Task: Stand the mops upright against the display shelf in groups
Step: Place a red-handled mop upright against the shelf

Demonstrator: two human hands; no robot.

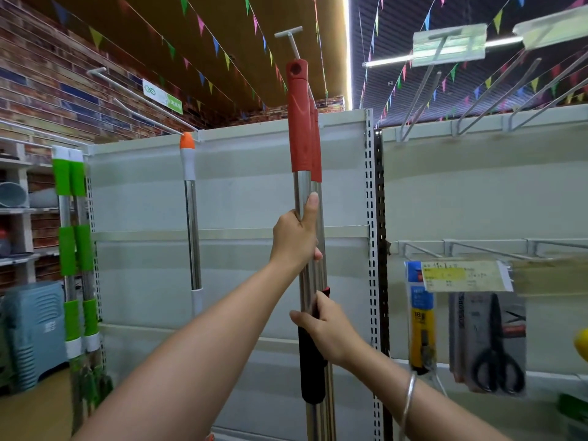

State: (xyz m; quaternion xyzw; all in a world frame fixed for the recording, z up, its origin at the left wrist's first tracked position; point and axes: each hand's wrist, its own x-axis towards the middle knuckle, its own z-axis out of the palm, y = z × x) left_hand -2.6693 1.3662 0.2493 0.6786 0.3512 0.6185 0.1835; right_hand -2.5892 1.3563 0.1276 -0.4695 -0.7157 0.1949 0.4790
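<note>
At the display shelf (229,186): my left hand (294,238) and right hand (327,329) both wrap the red-handled mops (302,122). Steel poles: stiff, slick, probably top-heavy; the black sleeve (310,370) grips better.

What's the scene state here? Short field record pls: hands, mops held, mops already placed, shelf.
left hand: grips steel poles of red-handled mops, upper grip
right hand: grips same bundle lower, by black sleeve
held mops: upright, in front of white display shelf panel
placed: two green-handled mops at left; one orange-tipped white-handled mop against panel
right bay: hanging black scissors
</note>
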